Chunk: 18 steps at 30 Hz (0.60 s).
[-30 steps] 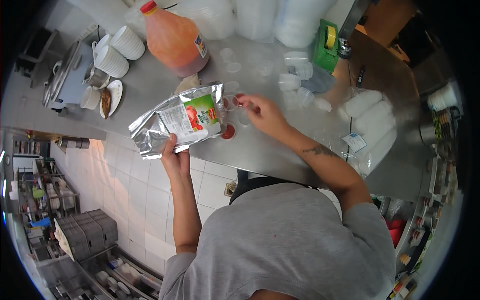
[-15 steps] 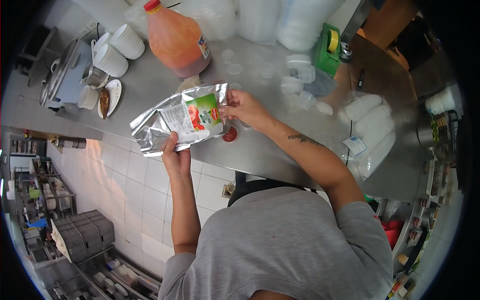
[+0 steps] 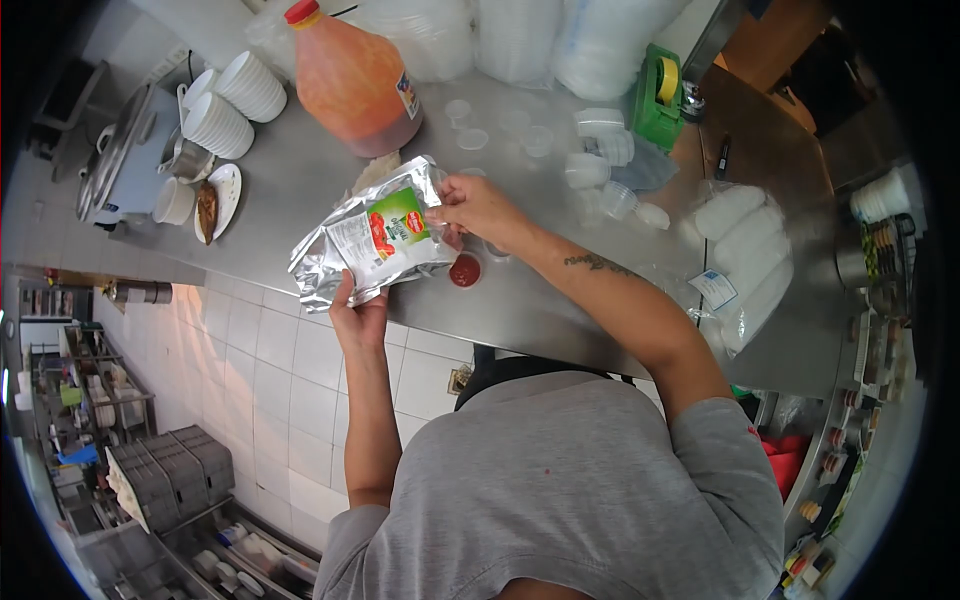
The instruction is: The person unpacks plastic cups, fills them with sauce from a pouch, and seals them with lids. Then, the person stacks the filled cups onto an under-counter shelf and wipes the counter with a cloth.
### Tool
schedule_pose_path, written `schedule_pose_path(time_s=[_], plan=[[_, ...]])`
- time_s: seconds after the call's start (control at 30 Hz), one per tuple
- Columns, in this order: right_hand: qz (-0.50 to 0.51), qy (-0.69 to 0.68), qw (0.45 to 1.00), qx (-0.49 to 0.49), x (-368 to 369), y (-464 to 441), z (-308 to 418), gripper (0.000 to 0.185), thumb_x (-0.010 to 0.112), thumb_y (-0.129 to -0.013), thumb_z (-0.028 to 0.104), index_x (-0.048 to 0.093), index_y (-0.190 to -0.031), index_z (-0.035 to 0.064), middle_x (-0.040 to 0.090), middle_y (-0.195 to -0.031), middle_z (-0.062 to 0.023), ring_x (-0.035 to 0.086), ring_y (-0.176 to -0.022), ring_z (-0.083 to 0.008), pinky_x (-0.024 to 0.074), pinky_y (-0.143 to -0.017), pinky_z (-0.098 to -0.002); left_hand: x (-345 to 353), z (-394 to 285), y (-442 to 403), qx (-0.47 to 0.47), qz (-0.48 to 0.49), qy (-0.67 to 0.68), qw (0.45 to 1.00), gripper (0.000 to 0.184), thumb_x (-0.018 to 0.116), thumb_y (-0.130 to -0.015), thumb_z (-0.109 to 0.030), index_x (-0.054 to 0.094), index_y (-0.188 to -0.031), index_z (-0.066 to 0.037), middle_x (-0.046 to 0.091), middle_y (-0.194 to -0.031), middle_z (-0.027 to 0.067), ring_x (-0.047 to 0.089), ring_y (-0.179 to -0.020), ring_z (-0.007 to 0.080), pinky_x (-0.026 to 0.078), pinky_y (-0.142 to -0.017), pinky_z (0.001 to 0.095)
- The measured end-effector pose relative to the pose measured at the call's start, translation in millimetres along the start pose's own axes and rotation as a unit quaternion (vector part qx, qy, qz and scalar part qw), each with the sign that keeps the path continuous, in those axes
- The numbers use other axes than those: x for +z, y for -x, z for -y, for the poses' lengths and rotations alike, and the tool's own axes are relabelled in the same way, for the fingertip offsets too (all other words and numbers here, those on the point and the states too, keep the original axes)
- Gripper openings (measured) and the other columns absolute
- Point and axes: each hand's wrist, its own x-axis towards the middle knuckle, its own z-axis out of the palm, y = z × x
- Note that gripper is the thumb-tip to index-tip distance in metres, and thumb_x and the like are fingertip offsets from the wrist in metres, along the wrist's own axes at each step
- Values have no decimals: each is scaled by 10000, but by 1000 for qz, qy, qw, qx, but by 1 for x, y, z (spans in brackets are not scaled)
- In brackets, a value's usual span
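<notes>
A silver foil pouch (image 3: 345,245) with a green label and tomato pictures is held between both hands above the front edge of the steel table. My left hand (image 3: 360,318) grips its lower left side, thumb on the front. With fingers closed, my right hand (image 3: 480,212) pinches the upper right end by the label. Just below that end, a small clear cup of red sauce (image 3: 465,270) stands on the table. Behind the pouch lies a brownish cloth (image 3: 375,172), partly covered by it.
A large jug of orange-red liquid (image 3: 355,85) stands at the back, left of several clear lids (image 3: 472,138). Small plastic cups (image 3: 605,150) lie near a green tape dispenser (image 3: 658,100). Stacked white bowls (image 3: 220,125) and a white plate (image 3: 228,200) are at left; bagged white containers (image 3: 745,250) at right.
The pouch's left end has swung inward to the right and its foil is more crumpled. My right hand has shifted slightly left, and more of the sauce cup shows.
</notes>
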Motion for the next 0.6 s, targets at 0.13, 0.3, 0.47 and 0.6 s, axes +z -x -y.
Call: schedule_pose_path(time_s=[0.13,0.3,0.47,0.6], plan=[[10,-16,1000,12,1,-1,6,203,672,-825,86,580,-974,-15,613,-767,-43,524,-564,-51,393,-483,-191,0,-2,-2,1,0,-23,1000,433,545,-871,-28,393,-1269,51,485,-1280,178,483,-1183,328,399,-998,521],[-40,-11,999,17,-4,0,19,214,676,-817,97,581,-977,-9,602,-745,-24,457,-527,-35,364,-473,-187,19,-4,1,-24,-4,-31,999,419,547,-863,-15,404,-1251,55,497,-1256,171,492,-1170,325,401,-995,514],[-72,-12,997,-3,-32,11,30,226,677,-815,121,582,-975,-8,588,-734,-14,434,-515,-39,362,-478,-193,62,14,5,-41,-5,-55,998,412,549,-855,2,410,-1238,61,497,-1249,175,490,-1168,327,398,-994,523],[-82,-14,997,-8,-56,20,22,200,659,-833,127,583,-965,-3,584,-752,-14,434,-532,-48,376,-504,-201,61,30,-11,-53,72,-88,992,354,547,-863,17,451,-1198,81,531,-1203,166,537,-1099,296,436,-963,457]])
